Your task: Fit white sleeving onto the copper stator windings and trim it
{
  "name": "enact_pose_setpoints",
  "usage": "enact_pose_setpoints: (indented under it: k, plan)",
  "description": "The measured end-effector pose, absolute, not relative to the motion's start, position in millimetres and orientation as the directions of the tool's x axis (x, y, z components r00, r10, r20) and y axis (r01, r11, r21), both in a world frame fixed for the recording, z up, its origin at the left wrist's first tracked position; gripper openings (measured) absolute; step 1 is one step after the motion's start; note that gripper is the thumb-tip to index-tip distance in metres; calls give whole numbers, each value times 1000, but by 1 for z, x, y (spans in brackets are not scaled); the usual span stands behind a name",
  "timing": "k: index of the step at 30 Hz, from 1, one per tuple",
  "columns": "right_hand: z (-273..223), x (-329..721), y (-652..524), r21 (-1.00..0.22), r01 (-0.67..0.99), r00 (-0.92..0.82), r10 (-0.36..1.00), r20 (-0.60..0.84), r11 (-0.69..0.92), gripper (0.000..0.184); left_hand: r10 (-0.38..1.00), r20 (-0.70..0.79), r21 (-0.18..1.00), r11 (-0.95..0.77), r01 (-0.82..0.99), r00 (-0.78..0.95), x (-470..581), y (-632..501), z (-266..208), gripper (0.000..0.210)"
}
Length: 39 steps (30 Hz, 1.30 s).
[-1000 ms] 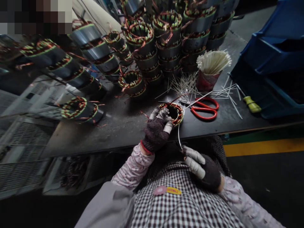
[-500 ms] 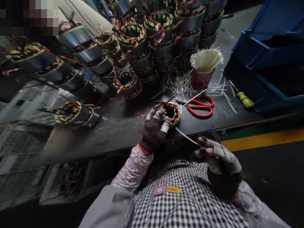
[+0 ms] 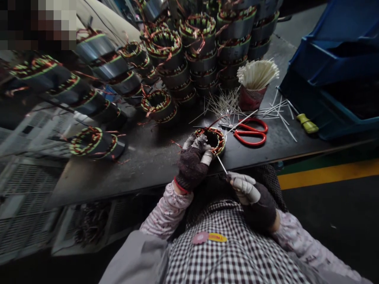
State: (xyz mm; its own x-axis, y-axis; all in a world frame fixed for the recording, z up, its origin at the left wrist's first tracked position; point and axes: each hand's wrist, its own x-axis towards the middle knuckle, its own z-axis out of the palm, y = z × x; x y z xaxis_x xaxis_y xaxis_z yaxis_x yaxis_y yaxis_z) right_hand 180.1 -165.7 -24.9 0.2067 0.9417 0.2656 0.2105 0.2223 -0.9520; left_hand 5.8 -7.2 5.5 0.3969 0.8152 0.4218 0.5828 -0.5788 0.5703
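My left hand (image 3: 196, 154), in a dark glove with taped fingers, grips the near-left rim of a motor stator (image 3: 220, 142) wound with copper wire. The stator stands upright near the front edge of the bench. In front of the bench edge, my right hand (image 3: 247, 190) pinches a thin white strip (image 3: 222, 165), whose far tip meets the stator's near rim. Whether that tip is inside a slot I cannot tell. Red-handled scissors (image 3: 251, 132) lie just right of the stator, among loose white strips (image 3: 223, 103).
Stacked stators (image 3: 174, 71) fill the back and left. A cup (image 3: 251, 96) holds many white sticks. Beside blue bins (image 3: 334, 106) on the right lies a yellow-handled tool (image 3: 307, 123). The dark bench (image 3: 142, 165) ends just before my apron.
My right hand has moved left, closer to the stator, bringing the white strip to its near rim at a steeper angle. My left hand and the stator stay put.
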Motion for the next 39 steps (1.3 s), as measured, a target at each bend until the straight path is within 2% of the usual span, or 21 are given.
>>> enact_pose_setpoints:
  k: [3, 6, 8, 10, 13, 18, 23, 28, 30, 35, 37, 39]
  plan:
    - [-9, 188, -137, -892, 262, 170, 891, 420, 370, 20, 886, 342, 749, -459, 478, 314, 11, -8, 7, 27]
    - [6, 191, -112, -938, 203, 242, 914, 326, 280, 14, 897, 320, 845, -416, 336, 306, 12, -8, 7, 17]
    - [16, 191, -101, -966, 167, 255, 937, 238, 200, 14, 863, 362, 815, -477, 329, 353, 10, -7, 8, 2]
    - [23, 190, -94, -968, 185, 208, 956, 209, 171, 15, 833, 386, 775, -526, 350, 397, 8, -7, 10, 5]
    - [28, 188, -86, -940, 281, 147, 960, 240, 192, 15, 813, 398, 749, -556, 360, 426, 6, -6, 13, 5]
    - [26, 186, -84, -895, 427, 191, 956, 225, 125, 16, 801, 413, 750, -569, 337, 433, 6, -5, 17, 6]
    - [26, 186, -92, -862, 435, 176, 914, 365, 261, 13, 811, 392, 747, -556, 364, 434, 7, -6, 17, 5]
    - [19, 184, -84, -841, 520, 161, 950, 269, 151, 18, 814, 386, 752, -550, 363, 434, 6, -7, 19, 6]
    - [17, 185, -81, -806, 561, 145, 936, 320, 188, 21, 794, 389, 744, -570, 349, 468, 3, -6, 21, 6]
    - [32, 187, -77, -644, 649, 18, 838, 546, 405, 24, 755, 419, 734, -609, 301, 505, 0, -1, 21, 10]
    - [45, 186, -80, -633, 617, -18, 814, 581, 466, 21, 758, 419, 725, -610, 318, 499, 2, -2, 19, 10]
    - [54, 184, -84, -678, 556, -12, 819, 573, 482, 18, 750, 447, 688, -636, 349, 487, 4, -3, 16, 9]
